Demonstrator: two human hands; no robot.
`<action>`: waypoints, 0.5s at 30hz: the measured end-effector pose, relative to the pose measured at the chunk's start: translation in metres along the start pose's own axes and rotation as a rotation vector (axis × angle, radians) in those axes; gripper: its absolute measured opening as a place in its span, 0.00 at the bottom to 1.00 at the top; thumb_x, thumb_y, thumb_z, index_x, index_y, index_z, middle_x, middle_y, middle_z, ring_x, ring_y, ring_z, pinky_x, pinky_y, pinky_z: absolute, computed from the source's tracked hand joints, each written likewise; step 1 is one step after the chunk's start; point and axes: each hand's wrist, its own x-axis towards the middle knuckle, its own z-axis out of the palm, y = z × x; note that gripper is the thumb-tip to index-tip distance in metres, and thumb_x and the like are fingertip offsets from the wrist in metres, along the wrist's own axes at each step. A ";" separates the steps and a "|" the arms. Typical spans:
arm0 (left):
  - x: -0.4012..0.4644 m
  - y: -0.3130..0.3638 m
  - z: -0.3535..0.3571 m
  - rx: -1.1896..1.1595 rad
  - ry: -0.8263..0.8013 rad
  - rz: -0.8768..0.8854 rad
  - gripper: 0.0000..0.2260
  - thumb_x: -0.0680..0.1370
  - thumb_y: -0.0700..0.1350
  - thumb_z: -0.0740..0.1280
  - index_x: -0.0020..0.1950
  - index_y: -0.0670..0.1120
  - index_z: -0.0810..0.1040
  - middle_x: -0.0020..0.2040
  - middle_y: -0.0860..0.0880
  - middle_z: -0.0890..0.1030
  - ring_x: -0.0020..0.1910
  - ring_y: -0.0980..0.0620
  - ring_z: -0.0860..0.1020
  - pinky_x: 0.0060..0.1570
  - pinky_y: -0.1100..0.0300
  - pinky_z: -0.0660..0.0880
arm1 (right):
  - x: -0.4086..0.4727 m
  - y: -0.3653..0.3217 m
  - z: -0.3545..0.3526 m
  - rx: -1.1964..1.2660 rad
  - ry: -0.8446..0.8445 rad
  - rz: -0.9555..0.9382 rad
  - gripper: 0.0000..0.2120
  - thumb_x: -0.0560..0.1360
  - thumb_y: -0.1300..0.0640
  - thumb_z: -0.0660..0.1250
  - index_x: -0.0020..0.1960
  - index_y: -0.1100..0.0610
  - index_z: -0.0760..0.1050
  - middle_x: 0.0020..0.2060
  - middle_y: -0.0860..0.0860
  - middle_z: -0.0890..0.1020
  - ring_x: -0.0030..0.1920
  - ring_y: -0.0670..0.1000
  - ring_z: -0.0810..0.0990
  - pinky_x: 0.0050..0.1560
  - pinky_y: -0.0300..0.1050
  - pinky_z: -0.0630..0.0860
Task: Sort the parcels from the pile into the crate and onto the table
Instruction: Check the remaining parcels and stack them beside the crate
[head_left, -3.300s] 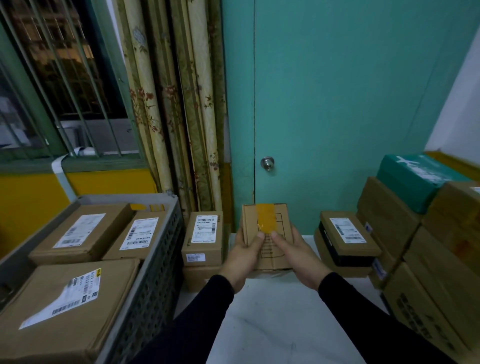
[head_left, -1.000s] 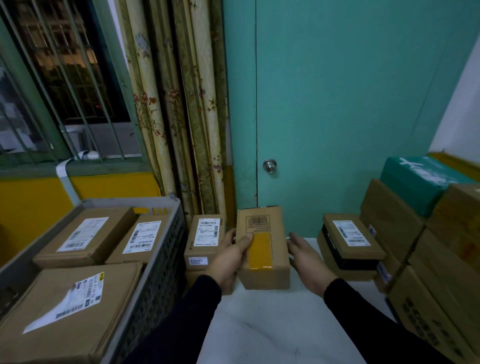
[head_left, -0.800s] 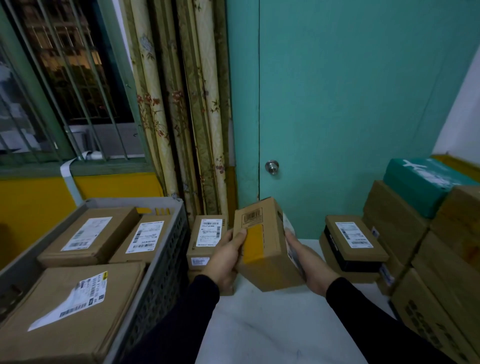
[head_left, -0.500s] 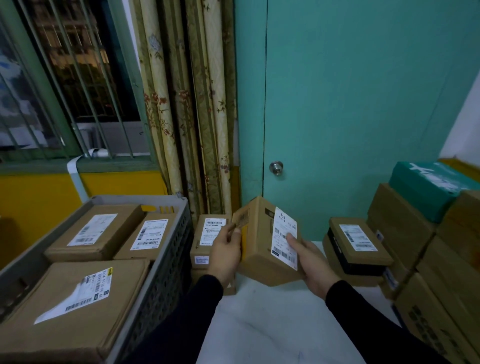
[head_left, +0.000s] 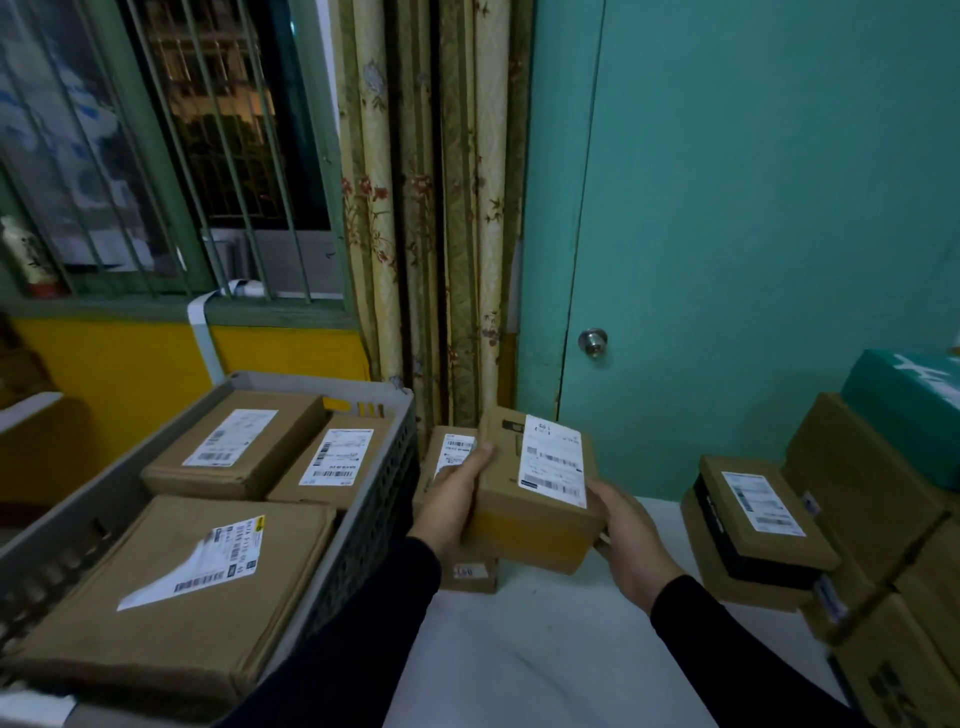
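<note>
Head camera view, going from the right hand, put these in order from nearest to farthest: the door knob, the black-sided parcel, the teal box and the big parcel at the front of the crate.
From the right hand:
1. Black-sided parcel, just to its right on the table.
2. Door knob, above it on the door.
3. Teal box, top of the right-hand pile.
4. Big parcel, far left, front of the crate.

A small brown cardboard parcel (head_left: 535, 493) with a white shipping label on its upturned face is held just above the white table (head_left: 545, 649), near its far edge, between the left hand (head_left: 452, 504) and the right hand (head_left: 631, 543). Behind it stands a short stack of labelled parcels (head_left: 449, 457) by the table's far-left corner. The grey crate (head_left: 363, 525) along the left edge holds three labelled boxes (head_left: 208, 561). The pile (head_left: 852, 525) rises along the right edge.
</note>
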 end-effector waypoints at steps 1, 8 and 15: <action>0.003 0.001 -0.007 -0.015 0.022 -0.015 0.15 0.78 0.61 0.68 0.57 0.53 0.81 0.40 0.51 0.88 0.45 0.50 0.84 0.42 0.55 0.78 | 0.000 0.000 0.008 -0.023 -0.029 -0.002 0.13 0.83 0.48 0.62 0.62 0.50 0.80 0.55 0.49 0.86 0.56 0.48 0.82 0.52 0.44 0.77; 0.021 0.017 -0.027 -0.032 0.104 -0.015 0.14 0.80 0.55 0.67 0.64 0.52 0.78 0.50 0.49 0.85 0.48 0.50 0.82 0.42 0.56 0.78 | 0.021 0.005 0.042 -0.052 -0.188 0.010 0.17 0.84 0.48 0.60 0.72 0.39 0.67 0.60 0.38 0.80 0.58 0.41 0.78 0.50 0.40 0.75; 0.062 0.010 -0.047 0.086 0.289 0.077 0.31 0.75 0.60 0.71 0.74 0.49 0.70 0.66 0.46 0.77 0.61 0.46 0.77 0.66 0.47 0.72 | 0.060 0.014 0.082 -0.084 -0.172 -0.006 0.20 0.84 0.46 0.60 0.75 0.38 0.65 0.68 0.44 0.78 0.62 0.46 0.79 0.64 0.54 0.78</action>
